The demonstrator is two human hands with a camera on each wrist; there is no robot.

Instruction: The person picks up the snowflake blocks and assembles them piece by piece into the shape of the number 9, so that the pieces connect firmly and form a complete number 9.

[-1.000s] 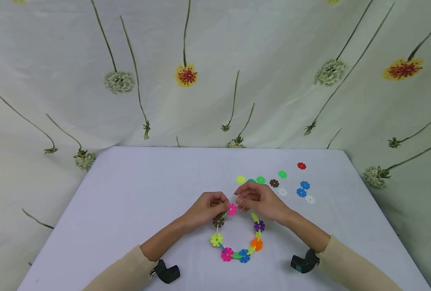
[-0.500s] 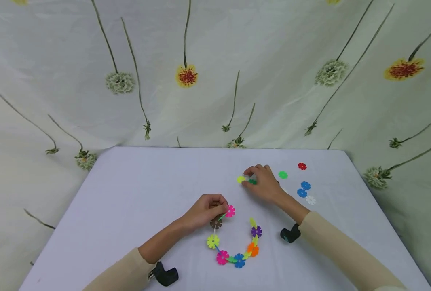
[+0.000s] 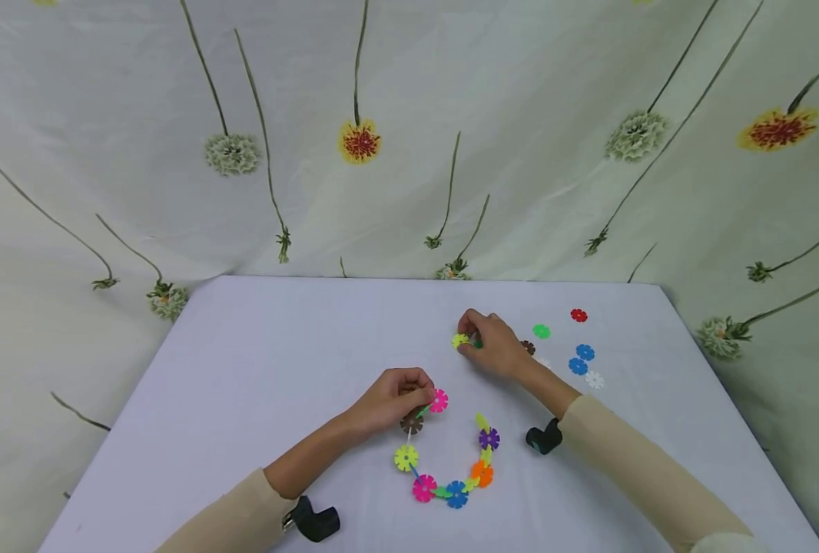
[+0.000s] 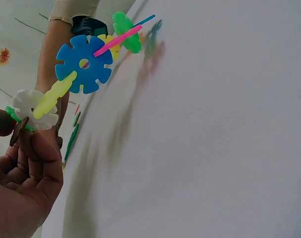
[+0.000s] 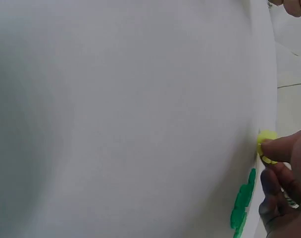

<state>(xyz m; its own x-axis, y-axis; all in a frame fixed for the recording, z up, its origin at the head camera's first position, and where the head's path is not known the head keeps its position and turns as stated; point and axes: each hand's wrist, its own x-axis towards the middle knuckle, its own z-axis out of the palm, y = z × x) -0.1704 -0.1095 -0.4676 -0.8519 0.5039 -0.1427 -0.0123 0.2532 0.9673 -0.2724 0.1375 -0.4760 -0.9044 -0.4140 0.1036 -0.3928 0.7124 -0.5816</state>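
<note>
My left hand (image 3: 396, 395) pinches one end of a chain of interlocking flower-shaped discs (image 3: 424, 488), beside a pink disc (image 3: 439, 400) and above a brown one (image 3: 412, 422). The chain curves in a U shape, with a gap between the pink end and the yellow-green end (image 3: 482, 422) on the right. In the left wrist view, a white disc (image 4: 29, 104) and a blue disc (image 4: 84, 64) stand out from the fingertips. Farther back, my right hand (image 3: 495, 346) pinches a loose yellow flower-shaped disc (image 5: 266, 138) between thumb and finger. Green discs (image 5: 242, 201) lie close by, partly hidden by that hand.
To the right of my right hand are more loose discs: a light green one (image 3: 542, 331), a red one (image 3: 578, 315), two blue ones (image 3: 578, 366), a white one (image 3: 595, 379) and a brown one (image 3: 528, 348). The white table (image 3: 278, 330) ends at a flower-print cloth (image 3: 396, 200).
My right hand has left the chain, reached back to the loose discs and taken hold of the yellow one. My left hand keeps its grip; the chain's right side has shifted slightly.
</note>
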